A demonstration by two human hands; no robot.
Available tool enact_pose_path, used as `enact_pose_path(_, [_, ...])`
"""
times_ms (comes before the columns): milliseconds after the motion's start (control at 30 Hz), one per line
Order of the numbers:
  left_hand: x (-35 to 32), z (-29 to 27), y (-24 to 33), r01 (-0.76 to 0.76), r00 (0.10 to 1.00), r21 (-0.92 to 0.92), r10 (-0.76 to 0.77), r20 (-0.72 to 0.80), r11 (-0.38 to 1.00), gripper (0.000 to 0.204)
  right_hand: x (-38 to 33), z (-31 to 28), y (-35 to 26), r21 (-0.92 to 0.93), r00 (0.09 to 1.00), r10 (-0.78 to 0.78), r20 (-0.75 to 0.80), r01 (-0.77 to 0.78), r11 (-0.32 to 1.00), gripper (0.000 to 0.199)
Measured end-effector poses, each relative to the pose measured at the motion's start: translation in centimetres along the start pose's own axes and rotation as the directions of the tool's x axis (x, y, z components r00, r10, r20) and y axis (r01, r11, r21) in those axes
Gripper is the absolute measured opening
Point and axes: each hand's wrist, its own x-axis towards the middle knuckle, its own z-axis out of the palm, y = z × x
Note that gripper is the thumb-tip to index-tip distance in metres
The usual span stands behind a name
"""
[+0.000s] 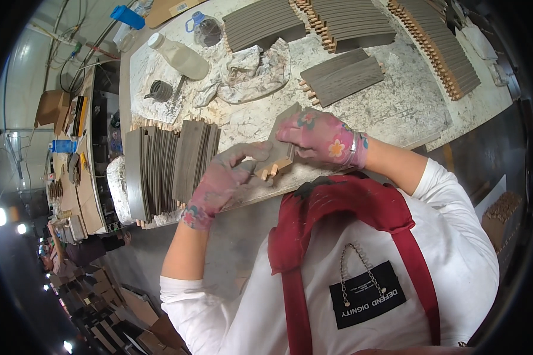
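Observation:
My left hand and my right hand, both in pink flowered gloves with grey-stained fingers, hold a small grey-brown wooden board over the table's front edge. Light wooden dowels stick out of its near end. The right hand grips its upper right part, and the left fingers close on its left side. Part of the board is hidden under the gloves. Left of my left hand, a row of similar boards stands on edge. Beyond my right hand, a couple of dowelled boards lie flat.
The worktable is covered in whitish smears. A stained cloth, a plastic bottle, a blue-lidded jug and a dark coiled object stand or lie farther back. Rows of dowelled boards fill the far side. A person is at far left.

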Motion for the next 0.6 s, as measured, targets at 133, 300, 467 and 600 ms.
enact_pose_path(133, [-0.3,0.0,0.4,-0.054,0.998,-0.146,0.059,0.031,0.988,0.029,0.0,0.2,0.4,0.029,0.997,-0.024,-0.067,0.026,0.999,0.051])
enact_pose_path(300, [0.5,-0.3,-0.5,0.057,0.996,0.038,-0.059,0.061,0.998,0.03,0.6,-0.1,-0.2,0.003,0.997,0.018,0.075,-0.018,1.0,0.053])
enact_pose_path(467, [-0.4,0.8,1.7,0.116,0.993,-0.07,-0.117,-0.006,0.991,0.03,-0.5,1.1,0.6,0.023,0.991,-0.031,-0.133,0.034,0.999,0.052])
enact_pose_path(600, [-1.0,1.2,1.2,-0.095,0.994,0.153,0.102,-0.041,0.984,0.025,-0.4,1.0,0.4,0.012,0.988,-0.05,-0.148,0.052,0.999,0.044])
